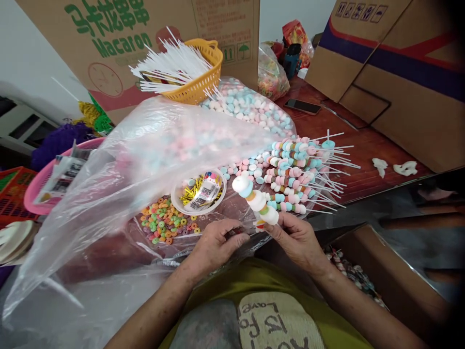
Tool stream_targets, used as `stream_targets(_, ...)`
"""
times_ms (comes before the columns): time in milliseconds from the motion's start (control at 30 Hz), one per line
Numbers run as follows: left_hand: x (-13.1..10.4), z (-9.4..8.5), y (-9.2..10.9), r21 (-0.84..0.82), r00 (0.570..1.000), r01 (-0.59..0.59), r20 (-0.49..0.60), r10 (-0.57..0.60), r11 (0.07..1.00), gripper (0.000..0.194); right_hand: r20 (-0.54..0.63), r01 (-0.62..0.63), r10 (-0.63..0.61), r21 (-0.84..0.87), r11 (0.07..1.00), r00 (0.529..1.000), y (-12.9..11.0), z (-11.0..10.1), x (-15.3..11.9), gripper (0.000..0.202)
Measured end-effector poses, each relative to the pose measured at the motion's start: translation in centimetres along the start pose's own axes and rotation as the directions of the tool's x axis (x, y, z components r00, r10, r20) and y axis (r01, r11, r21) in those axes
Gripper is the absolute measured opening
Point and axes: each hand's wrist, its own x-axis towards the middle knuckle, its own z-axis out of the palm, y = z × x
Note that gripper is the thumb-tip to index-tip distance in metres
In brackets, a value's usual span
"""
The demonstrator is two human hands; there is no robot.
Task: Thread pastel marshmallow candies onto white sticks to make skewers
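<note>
My right hand (296, 240) pinches the lower end of a marshmallow skewer (258, 199), tilted up to the left. White and blue marshmallows alternate on it with orange and green rings. A small label (260, 224) with red and yellow on it shows just below the marshmallows, beside the thumb. My left hand (221, 242) is beside it, thumb and fingers closed toward each other; what they hold is hidden. Finished-looking marshmallow skewers (290, 174) lie piled beyond my right hand. Left of the skewer is a white bowl (175, 199) with labels and gold twist ties.
Colourful cereal rings (167, 220) lie on clear plastic. A large bag of marshmallows (250, 104) spreads behind, with a yellow basket (203, 80) of white sticks on it. A phone (302, 106) lies at the back. An open carton (392, 261) with skewers stands low at right.
</note>
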Motion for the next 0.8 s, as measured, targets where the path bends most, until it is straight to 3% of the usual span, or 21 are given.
stream_targets(167,-0.2,-0.4,-0.3,-0.24,0.998,0.064,0.025,-0.06,0.969,0.032,0.049,0.029,-0.028,-0.02,0.999,0.998,0.1,-0.9,0.1,0.028)
stream_targets(300,-0.1,-1.1,-0.3,-0.278,0.997,0.07,0.041,-0.061,0.958,0.031,0.055,0.035,-0.034,-0.018,0.999,0.998,0.3,-1.3,0.0,0.026)
stream_targets(433,-0.3,-1.3,-1.1,-0.26,0.98,-0.005,-0.195,-0.048,0.966,0.027,-0.026,0.032,-0.031,0.043,0.999,0.999,0.8,-3.8,-0.4,0.02)
stream_targets(533,-0.7,-1.4,-2.1,-0.25,0.958,-0.074,-0.286,-0.001,0.965,0.024,-0.087,0.105,-0.114,-0.104,0.989,0.99,0.8,-7.0,-1.0,0.015)
stream_targets(667,-0.8,-1.6,-2.6,-0.275,0.947,-0.093,-0.32,0.0,0.957,0.022,0.033,0.328,-0.345,-0.412,0.85,0.938,-0.4,-9.9,-1.8,0.019)
stream_targets(800,-0.6,-1.5,-2.3,-0.261,0.934,-0.077,-0.357,-0.022,0.962,0.025,0.185,0.466,-0.444,-0.554,0.69,0.877,-1.0,-10.7,-2.3,0.028)
